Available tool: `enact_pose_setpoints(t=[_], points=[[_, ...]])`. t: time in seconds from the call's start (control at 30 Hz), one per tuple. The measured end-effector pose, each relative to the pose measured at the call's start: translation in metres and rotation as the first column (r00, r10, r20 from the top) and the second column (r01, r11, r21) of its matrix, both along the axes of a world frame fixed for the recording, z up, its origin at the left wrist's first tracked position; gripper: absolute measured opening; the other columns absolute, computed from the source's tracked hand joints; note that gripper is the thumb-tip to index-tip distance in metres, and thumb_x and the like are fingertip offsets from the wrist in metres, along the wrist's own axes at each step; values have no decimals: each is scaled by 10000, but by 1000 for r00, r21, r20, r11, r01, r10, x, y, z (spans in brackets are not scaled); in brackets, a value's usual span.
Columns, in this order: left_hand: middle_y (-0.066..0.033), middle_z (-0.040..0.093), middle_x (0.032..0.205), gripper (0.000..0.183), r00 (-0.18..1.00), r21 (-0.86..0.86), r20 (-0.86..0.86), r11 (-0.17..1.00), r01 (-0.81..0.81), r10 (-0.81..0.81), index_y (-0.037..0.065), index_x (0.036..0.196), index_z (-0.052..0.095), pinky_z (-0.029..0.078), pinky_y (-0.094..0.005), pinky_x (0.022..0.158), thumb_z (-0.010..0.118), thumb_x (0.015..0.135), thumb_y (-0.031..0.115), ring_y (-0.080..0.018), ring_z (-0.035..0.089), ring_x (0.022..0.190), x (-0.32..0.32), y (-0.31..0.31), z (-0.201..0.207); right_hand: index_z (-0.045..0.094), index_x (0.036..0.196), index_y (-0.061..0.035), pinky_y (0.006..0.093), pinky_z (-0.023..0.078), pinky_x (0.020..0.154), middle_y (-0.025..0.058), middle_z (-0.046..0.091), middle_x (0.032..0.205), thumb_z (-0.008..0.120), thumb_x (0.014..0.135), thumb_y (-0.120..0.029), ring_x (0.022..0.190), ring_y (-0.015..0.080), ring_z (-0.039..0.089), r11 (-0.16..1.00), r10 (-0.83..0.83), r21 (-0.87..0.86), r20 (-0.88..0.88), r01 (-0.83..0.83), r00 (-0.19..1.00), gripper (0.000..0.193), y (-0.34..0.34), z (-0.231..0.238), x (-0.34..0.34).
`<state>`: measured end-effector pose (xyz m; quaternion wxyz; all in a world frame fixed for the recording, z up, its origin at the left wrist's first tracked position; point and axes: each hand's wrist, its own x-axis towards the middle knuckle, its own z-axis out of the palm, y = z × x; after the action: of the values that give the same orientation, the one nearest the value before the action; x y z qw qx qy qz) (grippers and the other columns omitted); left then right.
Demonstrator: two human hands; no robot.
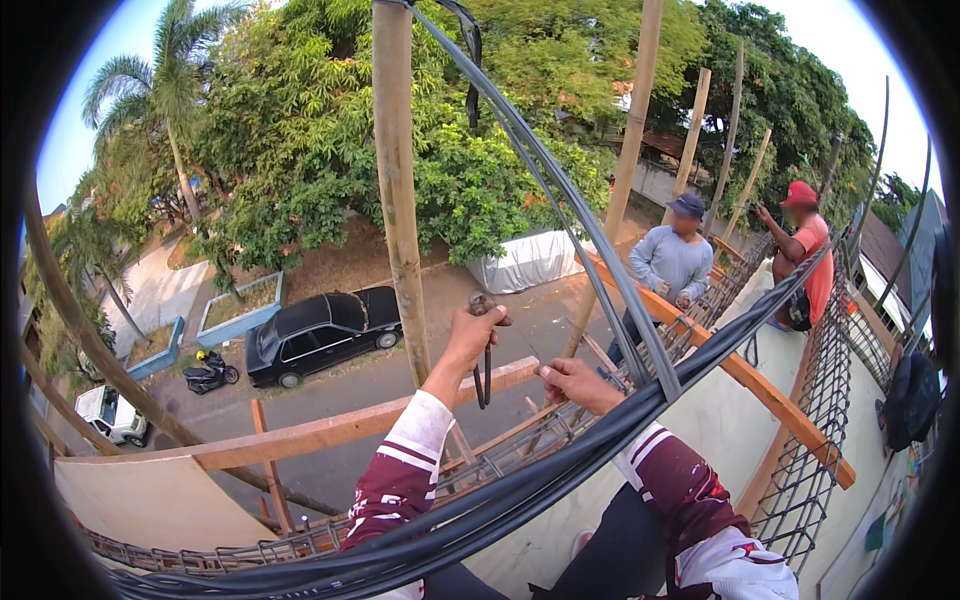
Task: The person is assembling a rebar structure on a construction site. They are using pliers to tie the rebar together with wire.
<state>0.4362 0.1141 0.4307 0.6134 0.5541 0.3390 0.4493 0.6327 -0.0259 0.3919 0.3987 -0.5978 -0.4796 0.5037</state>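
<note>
Head view: from where I stand, the left hand (470, 335) grips a dark tool (487, 378), its handles hanging near the wooden beam (330, 428). Should that grip loosen, the tool could drop toward the street (322, 398). Black cables (540, 475) cross both arms and might snag them on pulling back. The left forearm slants up, fist raised; the right hand (580, 385) reaches inward, thumb and fingers close together, though I can't tell whether they pinch anything.

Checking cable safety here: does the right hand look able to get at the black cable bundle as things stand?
Probably yes: the right hand appears just beyond the black cable bundle, with nothing visible between them, so drawing back slightly should do. Exact depth is hard to judge.
</note>
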Motion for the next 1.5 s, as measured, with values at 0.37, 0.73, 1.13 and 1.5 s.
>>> enact_pose_setpoints(t=[0.37, 0.73, 1.13, 1.5], points=[[-95, 730, 878, 164, 999, 8, 31, 1000, -23, 23, 32, 931, 649, 436, -251, 506, 714, 910, 181, -107, 539, 555, -9, 9, -1, 697, 1136, -9, 195, 386, 518, -48, 557, 751, 617, 1008, -204, 589, 26, 457, 968, -93, 247, 186, 45, 978, 246, 18, -24, 16], [-72, 704, 768, 88, 973, 141, 114, 967, -214, 199, 25, 835, 649, 449, -279, 503, 709, 871, 79, -112, 576, 580, -8, 20, -10, 705, 941, -2, 240, 414, 635, -34, 605, 770, 674, 951, -124, 695, 59, 507, 923, -231, 377, 373, 81, 899, 126, 23, -11, -4], [-57, 621, 676, 179, 873, 15, 182, 886, -463, 453, 21, 749, 600, 423, -325, 460, 710, 841, 128, -136, 542, 530, -38, 34, -8, 666, 979, 1, 199, 395, 659, -32, 608, 836, 623, 1002, -144, 737, 21, 493, 945, 70, 300, 199, -128, 978, 153, 46, -52, 18], [-200, 707, 871, 292, 644, 122, -11, 640, -759, 765, -9, 1022, 676, 525, -435, 817, 725, 830, 206, -353, 704, 914, -91, 47, 3, 644, 947, -24, 189, 376, 571, -39, 559, 767, 625, 1004, -166, 646, 20, 467, 831, 178, 457, 320, -316, 931, 154, 49, -55, -18]])
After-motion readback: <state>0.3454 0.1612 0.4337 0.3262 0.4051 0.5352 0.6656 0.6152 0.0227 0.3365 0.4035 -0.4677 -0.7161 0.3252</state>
